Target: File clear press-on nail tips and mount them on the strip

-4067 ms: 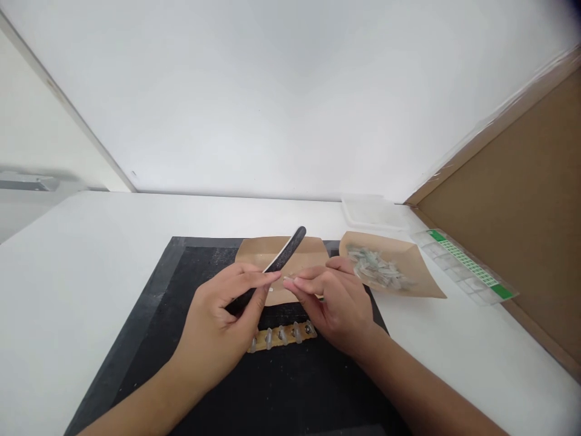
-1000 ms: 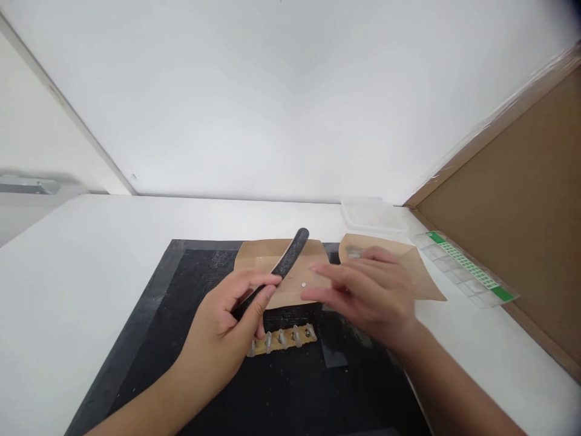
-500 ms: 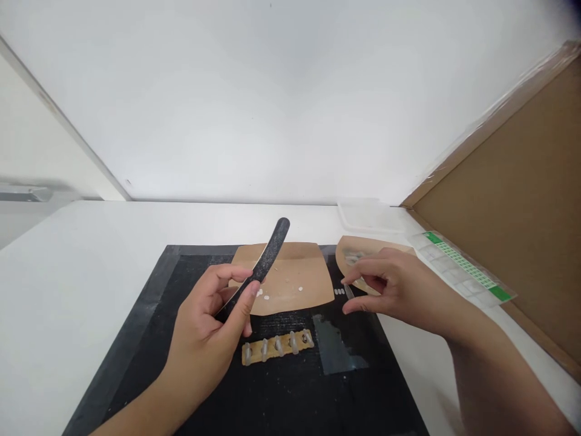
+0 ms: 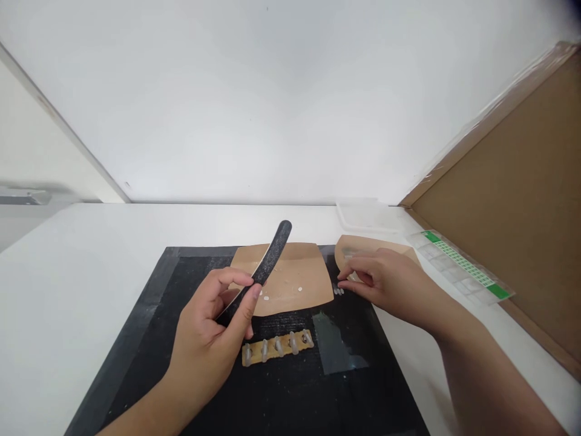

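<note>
My left hand [image 4: 213, 330] is closed on a black curved nail file [image 4: 271, 257], gripped between thumb and fingers with its rounded end tilted up to the right. My right hand [image 4: 376, 275] pinches thumb and forefinger together just above several small whitish pieces [image 4: 338, 291] on the black mat [image 4: 290, 399]; whatever is between the fingertips is too small to make out. Below the file lies a yellowish strip [image 4: 278, 347] carrying several clear nail tips in a row. A brown sheet [image 4: 313, 266] behind the file bears a few small white bits [image 4: 299, 289].
Behind my right hand is a second brown piece [image 4: 394, 244] with clear items on it, partly hidden. A clear film patch [image 4: 336, 348] sticks to the mat. At right lie clear plastic packs with green labels [image 4: 463, 263] beside a cardboard panel [image 4: 512, 157]. A translucent tray [image 4: 367, 216] stands behind.
My right thumb and forefinger, earlier apart around a small clear piece, have closed together and moved slightly left to the whitish pieces. My left hand keeps the nail file almost still.
</note>
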The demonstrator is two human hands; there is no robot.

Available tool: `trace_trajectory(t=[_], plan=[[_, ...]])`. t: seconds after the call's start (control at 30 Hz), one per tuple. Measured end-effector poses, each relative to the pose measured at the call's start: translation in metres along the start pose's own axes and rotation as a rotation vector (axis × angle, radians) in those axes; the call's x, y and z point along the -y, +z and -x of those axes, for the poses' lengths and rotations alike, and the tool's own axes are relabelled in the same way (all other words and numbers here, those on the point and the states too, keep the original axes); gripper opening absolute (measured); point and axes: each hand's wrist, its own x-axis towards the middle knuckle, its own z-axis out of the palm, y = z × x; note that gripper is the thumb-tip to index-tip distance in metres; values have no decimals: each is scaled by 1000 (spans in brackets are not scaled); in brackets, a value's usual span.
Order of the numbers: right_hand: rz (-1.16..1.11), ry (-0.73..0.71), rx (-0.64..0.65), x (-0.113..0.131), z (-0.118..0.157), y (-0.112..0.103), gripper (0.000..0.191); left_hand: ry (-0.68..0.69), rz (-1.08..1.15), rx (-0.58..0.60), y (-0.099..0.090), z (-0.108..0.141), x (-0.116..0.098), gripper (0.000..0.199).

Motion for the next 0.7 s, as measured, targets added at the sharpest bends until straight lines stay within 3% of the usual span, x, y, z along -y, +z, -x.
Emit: trace_trajectory(t=[0.23,0.33,0.47,0.57,0.7], plan=[[149,291,-79,-12,4,-10,35,2,19,-34,0,-1,-1,23],[171,386,5,-26,8,-8,35,-3,26,-44,0,0,1,23],[113,430,138,-42,12,4,34,8,28,-51,0,0,3,22],[108,415,147,-50,13,13,40,13,23,-52,0,0,4,21],[130,401,157,-55,11,17,28,12,17,-40,-1,0,3,22]])
